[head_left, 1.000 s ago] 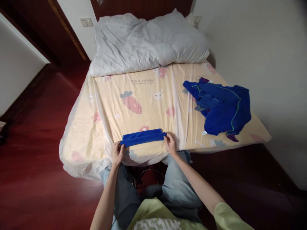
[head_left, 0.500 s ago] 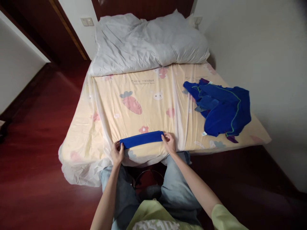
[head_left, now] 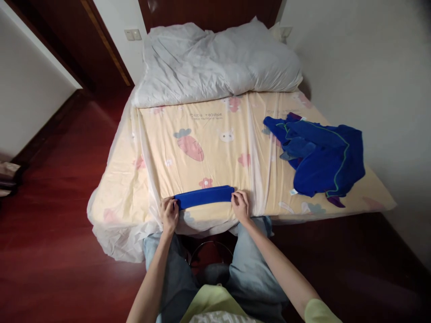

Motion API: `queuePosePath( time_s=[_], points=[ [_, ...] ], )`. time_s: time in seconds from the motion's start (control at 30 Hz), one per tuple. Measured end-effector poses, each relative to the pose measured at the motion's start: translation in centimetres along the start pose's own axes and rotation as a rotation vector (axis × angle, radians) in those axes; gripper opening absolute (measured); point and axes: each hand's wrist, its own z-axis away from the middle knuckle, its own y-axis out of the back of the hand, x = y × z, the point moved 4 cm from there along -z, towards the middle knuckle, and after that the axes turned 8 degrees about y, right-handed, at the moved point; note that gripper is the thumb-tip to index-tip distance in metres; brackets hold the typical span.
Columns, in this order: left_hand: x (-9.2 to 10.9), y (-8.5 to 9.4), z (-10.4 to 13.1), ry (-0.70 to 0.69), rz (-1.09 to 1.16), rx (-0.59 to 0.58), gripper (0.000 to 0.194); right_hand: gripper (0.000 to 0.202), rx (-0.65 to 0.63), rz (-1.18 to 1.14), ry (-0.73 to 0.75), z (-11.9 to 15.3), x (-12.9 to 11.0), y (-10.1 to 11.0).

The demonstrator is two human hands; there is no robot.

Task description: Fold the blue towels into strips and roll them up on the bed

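A blue cloth (head_left: 204, 198), folded into a long narrow strip, lies near the front edge of the bed. Its left end is pinched in the curled fingers of my left hand (head_left: 170, 213). At the opposite end, my right hand (head_left: 240, 205) is closed with thumb and fingertips on the short edge. Part of each end is covered by the fingers. Farther right rests a crumpled pile of blue clothes (head_left: 325, 157) with green seams and some purple parts, away from both hands.
The bed (head_left: 215, 152) has a yellow printed sheet under a thin see-through cover. A pale rumpled quilt or pillow (head_left: 218, 65) lies against the headboard (head_left: 212, 13). Dark red floor (head_left: 60, 179) runs along the left. Walls stand on both sides.
The view has shifted slightly, so the bed sits a little farther right. My left fingers now curl more over the strip's end, and my right thumb has slid toward the end's edge.
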Motion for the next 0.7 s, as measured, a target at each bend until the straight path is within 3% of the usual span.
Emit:
queuePosePath(
  time_s=[0.2, 0.3, 0.53, 0.7],
  points=[
    [0.1, 0.4, 0.3, -0.248, -0.067, -0.308, 0.040, 0.041, -0.207, 0.183, 0.245, 0.5, -0.7, 0.4],
    [-0.4, 0.6, -0.1, -0.316, -0.147, -0.355, 0.051, 0.046, -0.288, 0.273, 0.312, 0.0, -1.0, 0.9],
    [0.1, 0.3, -2.8, -0.473, -0.272, -0.471, 0.047, 0.032, -0.507, 0.351, 0.445, -3.6, -1.1, 1.1],
    [0.2, 2.5, -3.4, -0.506, -0.282, -0.509, 0.048, 0.027, -0.572, 0.415, 0.550, -8.2, -2.6, 0.3]
  ],
)
